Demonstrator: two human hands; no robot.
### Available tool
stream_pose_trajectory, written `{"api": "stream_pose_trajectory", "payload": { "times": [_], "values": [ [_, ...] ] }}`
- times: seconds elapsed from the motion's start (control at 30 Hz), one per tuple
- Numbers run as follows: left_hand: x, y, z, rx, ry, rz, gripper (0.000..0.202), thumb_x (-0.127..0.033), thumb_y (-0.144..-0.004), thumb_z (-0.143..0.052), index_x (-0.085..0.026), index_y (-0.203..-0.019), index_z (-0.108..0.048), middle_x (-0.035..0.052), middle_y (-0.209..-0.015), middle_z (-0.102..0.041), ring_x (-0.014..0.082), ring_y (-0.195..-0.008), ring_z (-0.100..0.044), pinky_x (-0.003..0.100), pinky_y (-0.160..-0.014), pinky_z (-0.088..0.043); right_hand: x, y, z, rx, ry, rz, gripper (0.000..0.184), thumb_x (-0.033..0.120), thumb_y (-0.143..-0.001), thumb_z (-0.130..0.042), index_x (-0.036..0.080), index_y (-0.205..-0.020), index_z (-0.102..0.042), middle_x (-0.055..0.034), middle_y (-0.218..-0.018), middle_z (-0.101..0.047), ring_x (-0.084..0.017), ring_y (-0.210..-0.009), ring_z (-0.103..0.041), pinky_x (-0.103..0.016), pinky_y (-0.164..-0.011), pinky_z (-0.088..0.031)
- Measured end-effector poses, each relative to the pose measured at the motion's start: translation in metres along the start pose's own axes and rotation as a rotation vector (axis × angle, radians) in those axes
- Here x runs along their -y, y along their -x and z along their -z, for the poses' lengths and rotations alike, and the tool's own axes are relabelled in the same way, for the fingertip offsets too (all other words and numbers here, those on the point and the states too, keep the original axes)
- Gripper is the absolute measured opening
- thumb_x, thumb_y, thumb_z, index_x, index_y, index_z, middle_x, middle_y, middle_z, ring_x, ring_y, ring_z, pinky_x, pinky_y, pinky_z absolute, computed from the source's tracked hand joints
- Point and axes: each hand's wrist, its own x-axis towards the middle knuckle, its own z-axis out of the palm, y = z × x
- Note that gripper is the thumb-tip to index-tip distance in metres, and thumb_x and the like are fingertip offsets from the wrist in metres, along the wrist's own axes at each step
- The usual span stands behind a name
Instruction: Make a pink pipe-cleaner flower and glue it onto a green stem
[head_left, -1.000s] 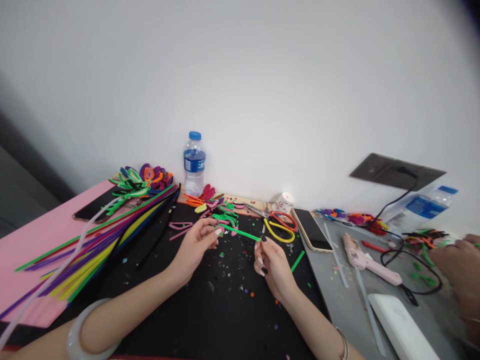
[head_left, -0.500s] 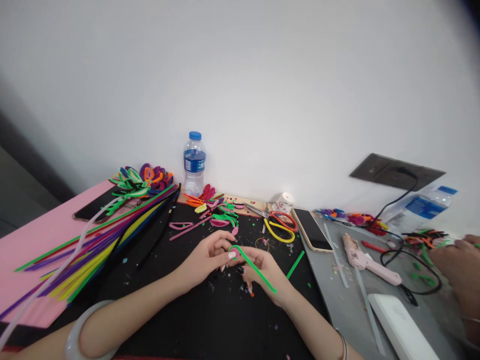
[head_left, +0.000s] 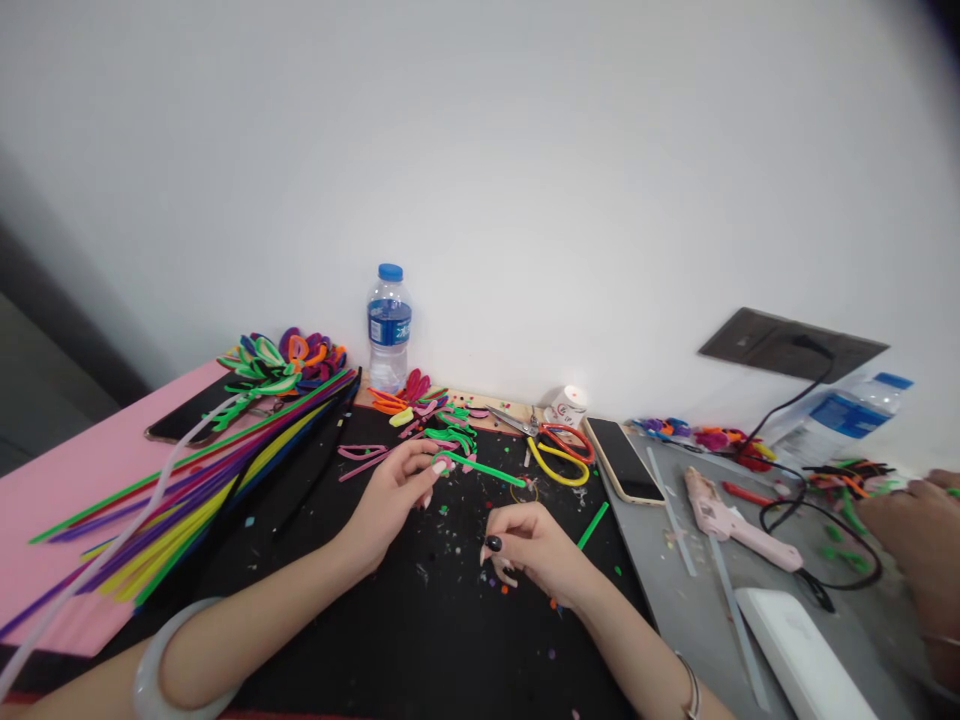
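Note:
My left hand (head_left: pixel 397 495) pinches a green pipe cleaner (head_left: pixel 487 470) near its left end, with a bit of pink showing at the fingertips. The stem points right, over the black mat (head_left: pixel 360 620). To the right and lower, my right hand (head_left: pixel 536 550) has curled fingers, the thumb with a black nail pressed to the index finger; anything between them is hidden. Beside that hand lies a short green pipe cleaner piece (head_left: pixel 593 525). Behind both hands are scissors (head_left: pixel 559 460) with yellow and red handles, and a pile of bent pink and green pipe cleaners (head_left: pixel 450 430).
Long coloured pipe cleaners (head_left: pixel 202 490) lie at left beside a dark phone (head_left: pixel 184 415). A water bottle (head_left: pixel 390 330) stands by the wall. At right are a phone (head_left: pixel 624 460), a pink glue gun (head_left: pixel 739 520) with its cable, a white box (head_left: pixel 802 650), and another person's hand (head_left: pixel 911 530).
My hands have come apart. My left hand has moved up and left with the green pipe cleaner, which now lies flatter. My right hand has let go of it and shifted slightly lower.

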Motion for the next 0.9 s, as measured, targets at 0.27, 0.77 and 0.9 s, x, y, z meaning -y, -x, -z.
{"api": "stream_pose_trajectory", "payload": {
  "times": [0.27,0.77,0.9],
  "values": [
    [0.003,-0.001,0.002,-0.018,0.014,0.045,0.033,-0.036,-0.074,-0.065,-0.017,-0.099,-0.053,-0.0035,-0.076,-0.052,0.0036,-0.049,-0.039,0.017,-0.048,-0.031,0.016,0.001,-0.004,-0.087,-0.159,0.245,0.018,0.032,-0.075,-0.067,0.019,-0.064,-0.066,-0.0089,-0.103,-0.066,-0.022,-0.116,-0.047,-0.038,-0.101,-0.031],
    [0.008,0.0,0.003,0.134,0.002,0.064,0.028,-0.033,-0.079,-0.062,-0.019,-0.1,-0.051,-0.0035,-0.076,-0.052,0.0035,-0.05,-0.038,0.017,-0.048,-0.03,0.001,-0.004,-0.008,-0.208,-0.126,0.017,0.019,0.034,-0.077,-0.064,0.015,-0.078,-0.063,0.0086,-0.045,-0.043,-0.003,-0.032,-0.026,-0.018,-0.034,-0.041],
    [0.01,0.004,-0.001,0.305,-0.046,0.063,0.029,-0.031,-0.079,-0.062,-0.018,-0.102,-0.05,-0.0031,-0.075,-0.054,0.0045,-0.05,-0.042,0.019,-0.048,-0.031,-0.003,-0.005,-0.011,-0.24,-0.03,0.004,0.019,0.029,-0.071,-0.068,0.018,-0.085,-0.062,0.0049,-0.061,-0.056,-0.004,-0.037,-0.037,-0.017,-0.037,-0.04]
  ]
}}
